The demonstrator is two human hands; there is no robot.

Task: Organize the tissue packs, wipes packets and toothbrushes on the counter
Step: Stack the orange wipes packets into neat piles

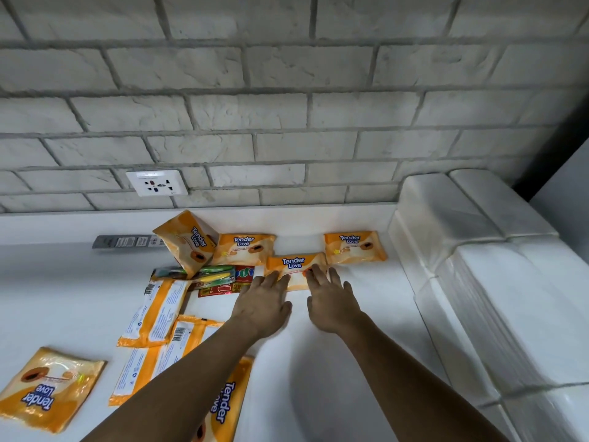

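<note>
Wipes packet — both hands' straight fingers press it flat.

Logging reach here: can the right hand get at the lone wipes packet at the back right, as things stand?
Probably yes. The right hand touches the middle packet; the lone packet lies just beyond, with bare counter between.

An indoor counter space, domestic or small-shop in look; which of the two cannot be told. A smooth white counter runs up to a grey brick-pattern wall at 12 o'clock, with a white multi-pin socket set in it at 11 o'clock. Bulk-wrapped white tissue packs are stacked at 3 o'clock, and many identical orange wipes packets lie from 12 round to 8 o'clock.
</note>
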